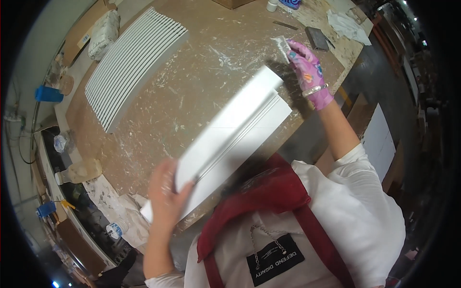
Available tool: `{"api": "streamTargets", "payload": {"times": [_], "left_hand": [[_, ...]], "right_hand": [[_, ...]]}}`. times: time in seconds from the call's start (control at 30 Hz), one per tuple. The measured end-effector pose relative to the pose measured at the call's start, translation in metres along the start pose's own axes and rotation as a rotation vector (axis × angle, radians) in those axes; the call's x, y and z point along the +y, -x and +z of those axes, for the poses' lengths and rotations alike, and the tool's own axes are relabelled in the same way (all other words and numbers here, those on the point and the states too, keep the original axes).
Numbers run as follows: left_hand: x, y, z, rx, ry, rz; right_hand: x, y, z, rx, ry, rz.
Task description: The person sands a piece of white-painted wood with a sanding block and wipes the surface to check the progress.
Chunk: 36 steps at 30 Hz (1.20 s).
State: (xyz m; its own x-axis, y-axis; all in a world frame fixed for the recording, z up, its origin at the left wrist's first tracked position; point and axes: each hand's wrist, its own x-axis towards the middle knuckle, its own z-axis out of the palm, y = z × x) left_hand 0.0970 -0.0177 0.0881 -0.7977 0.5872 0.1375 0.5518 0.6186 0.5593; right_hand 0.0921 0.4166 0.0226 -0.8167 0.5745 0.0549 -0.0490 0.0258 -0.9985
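A long white moulding board [235,120] with a stepped, grooved face lies slantwise before me, its near edge close to my red apron. My bare left hand [165,192], slightly blurred, grips its lower left end, thumb on the face and fingers around the far edge. My right hand [307,67] wears a pink patterned glove with a bracelet over the wrist. Its fingers close on a small, flat, white-crusted piece [282,49], whose exact kind I cannot make out. That hand is beyond the board's upper right end, apart from it.
White ribbed strips [137,65] lie side by side at the far left of the stained brown table [216,48]. A dark block [317,38] and thin metal strip [285,25] are at the far right. A plastic bottle [84,171], crumpled cloth [115,206] and wrapped white bundle [103,34] line the left side.
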Motion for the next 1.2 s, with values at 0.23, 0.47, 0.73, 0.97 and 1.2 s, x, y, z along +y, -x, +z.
{"api": "streamTargets", "payload": {"times": [0.23,0.47,0.73,0.97,1.2], "left_hand": [[0.025,0.026,0.029,-0.122,-0.119,0.014],[-0.06,-0.095,-0.001,0.07,-0.215,-0.002],[-0.141,-0.146,0.048,-0.019,-0.616,-0.264],[-0.156,-0.168,0.05,0.075,-0.363,-0.074],[-0.159,-0.157,0.064,0.065,-0.39,-0.096]], "right_hand": [[0.014,0.012,0.025,-0.047,-0.09,0.025],[0.023,-0.014,-0.001,-0.016,-0.478,0.336],[0.011,-0.037,0.023,-0.231,-0.399,0.412],[0.044,-0.096,0.085,-0.348,-0.127,0.316],[0.058,-0.166,0.172,-0.461,0.53,-0.041]]}}
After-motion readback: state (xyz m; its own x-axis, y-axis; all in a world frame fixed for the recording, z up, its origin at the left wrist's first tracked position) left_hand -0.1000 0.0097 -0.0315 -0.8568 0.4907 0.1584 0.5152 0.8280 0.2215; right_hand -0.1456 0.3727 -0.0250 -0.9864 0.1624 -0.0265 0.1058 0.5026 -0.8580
